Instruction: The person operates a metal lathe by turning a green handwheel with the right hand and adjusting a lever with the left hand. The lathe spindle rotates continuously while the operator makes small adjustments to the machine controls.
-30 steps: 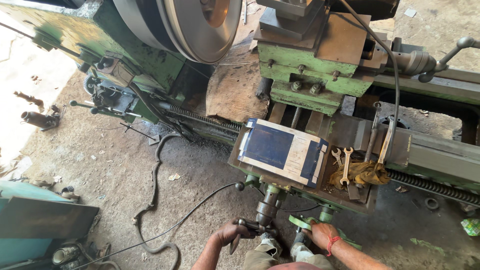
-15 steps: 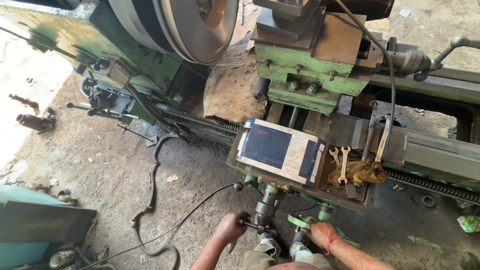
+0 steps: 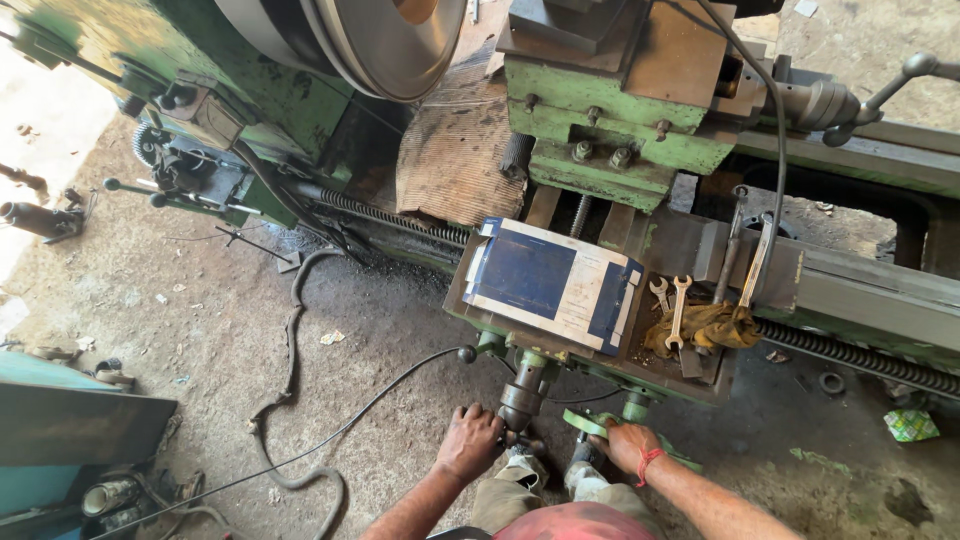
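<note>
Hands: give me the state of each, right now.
Left hand: closed around the dark crank handle under the lathe apron.
Right hand: gripping the green handwheel.

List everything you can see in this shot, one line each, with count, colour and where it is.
lathe: one, green, across the top.
chuck: one, grey metal, top centre.
flat box: one, blue and tan, on the carriage.
spanners: two, silver, right of the box.
rag: one, yellow-brown, under the spanners.
cable: one, black, on the floor at left.
handwheel: one, green, low on the carriage.
left hand: one, on a dark crank handle.
right hand: one, red wrist thread, on the handwheel.
</note>
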